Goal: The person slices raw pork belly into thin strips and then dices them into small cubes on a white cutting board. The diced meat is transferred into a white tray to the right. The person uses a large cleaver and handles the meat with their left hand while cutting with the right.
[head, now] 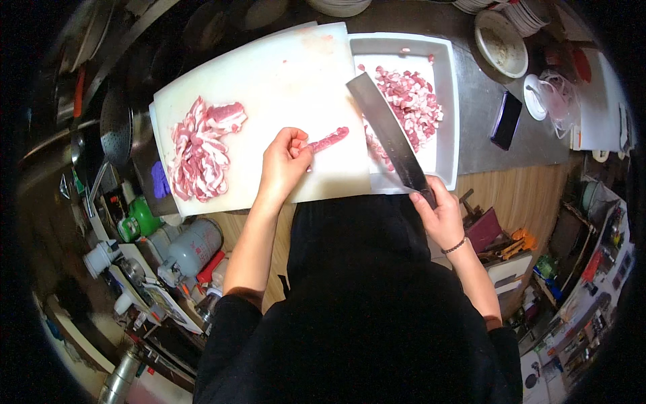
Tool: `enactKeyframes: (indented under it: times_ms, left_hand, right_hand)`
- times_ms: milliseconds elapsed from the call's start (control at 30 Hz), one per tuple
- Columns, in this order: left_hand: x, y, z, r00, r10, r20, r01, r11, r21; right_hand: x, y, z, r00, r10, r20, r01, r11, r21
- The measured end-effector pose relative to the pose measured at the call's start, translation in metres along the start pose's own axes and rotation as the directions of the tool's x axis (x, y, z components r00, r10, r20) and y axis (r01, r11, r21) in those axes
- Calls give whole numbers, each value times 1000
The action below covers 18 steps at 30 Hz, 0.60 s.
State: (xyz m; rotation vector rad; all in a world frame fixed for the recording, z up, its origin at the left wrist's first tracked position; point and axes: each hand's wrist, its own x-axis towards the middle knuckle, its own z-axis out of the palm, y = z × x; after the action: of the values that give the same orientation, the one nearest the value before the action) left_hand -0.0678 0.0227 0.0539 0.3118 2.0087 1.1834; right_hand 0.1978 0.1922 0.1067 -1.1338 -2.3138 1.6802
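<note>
A strip of raw meat (329,140) lies on the white cutting board (262,91), its near end pinched between the fingers of my left hand (288,159). My right hand (440,207) grips the handle of a broad kitchen knife (388,131). The blade is held slantwise above the board's right edge and a white tray (446,101). Inside the tray is a heap of diced raw meat (411,103), partly hidden by the blade. At the board's left side sits a pile of sliced raw meat (199,151).
On the metal counter (469,116) to the right are a phone (506,120), a dirty bowl (501,44) and a plastic bag (559,98). A purple cloth-like item (160,180) lies by the board's left edge. A gas cylinder (194,247) stands below left.
</note>
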Motion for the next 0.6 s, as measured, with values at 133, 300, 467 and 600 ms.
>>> enactKeyframes:
  times_ms: [133, 300, 467, 600]
  left_hand:
    - [-3, -11, -9, 997, 53, -63, -46, 994, 97]
    - [-12, -7, -15, 952, 281, -120, -191, 854, 484]
    - [-27, -7, -12, 869, 476, -137, -279, 698, 659]
    - [-28, -19, -8, 792, 585, -174, -259, 581, 772]
  right_hand:
    - [18, -2, 26, 990, -59, 125, 42, 990, 132]
    - [32, 1, 30, 895, 229, 382, -380, 841, 386]
    - [25, 20, 10, 942, 199, 270, -265, 936, 233]
    - [29, 9, 12, 970, -3, 242, -36, 987, 156]
